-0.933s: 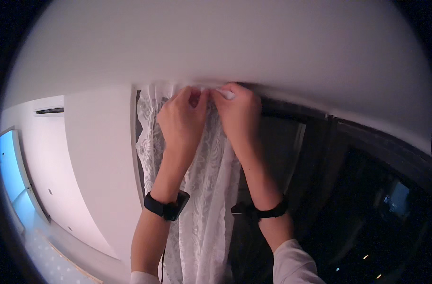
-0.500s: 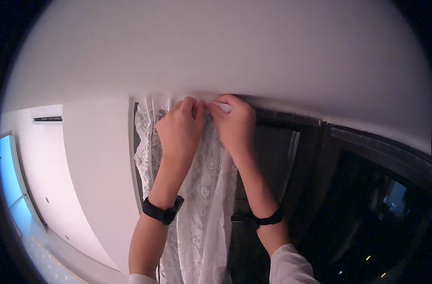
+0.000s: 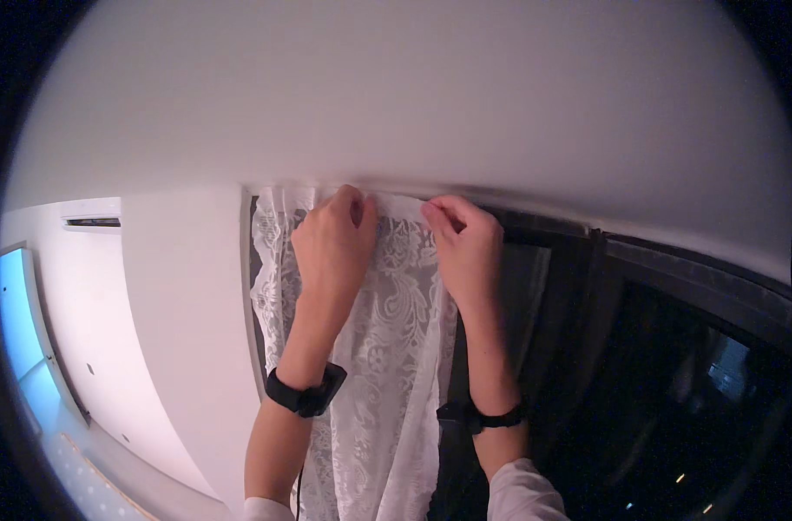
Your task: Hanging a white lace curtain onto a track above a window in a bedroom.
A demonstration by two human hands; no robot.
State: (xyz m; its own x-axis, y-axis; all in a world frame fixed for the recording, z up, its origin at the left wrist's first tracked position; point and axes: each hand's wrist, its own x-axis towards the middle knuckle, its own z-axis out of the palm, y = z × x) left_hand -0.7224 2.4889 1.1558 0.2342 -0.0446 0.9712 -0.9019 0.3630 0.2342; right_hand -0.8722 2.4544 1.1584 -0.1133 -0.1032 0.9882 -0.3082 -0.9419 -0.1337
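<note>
A white lace curtain (image 3: 387, 330) hangs at the left end of a dark window, its top edge just under the ceiling. My left hand (image 3: 333, 247) pinches that top edge near its middle, where the cloth to its left is gathered in folds. Farther right, my right hand (image 3: 465, 247) grips the top right corner between thumb and fingers. Between both hands the plain top band (image 3: 398, 207) is stretched fairly flat. Whatever holds the curtain up is hidden behind the cloth and my fingers. Black bands circle both wrists.
The dark window frame (image 3: 597, 252) and black glass (image 3: 699, 373) run to the right. Overhead is the pale ceiling (image 3: 396, 95). A white wall (image 3: 183, 304) stands left of the curtain, with an air conditioner (image 3: 92, 214) and a bluish lit panel (image 3: 24, 308) beyond.
My right hand has moved right and slightly down, away from the left, drawing the bunched top edge out flat. The left hand stays nearly in place on the curtain.
</note>
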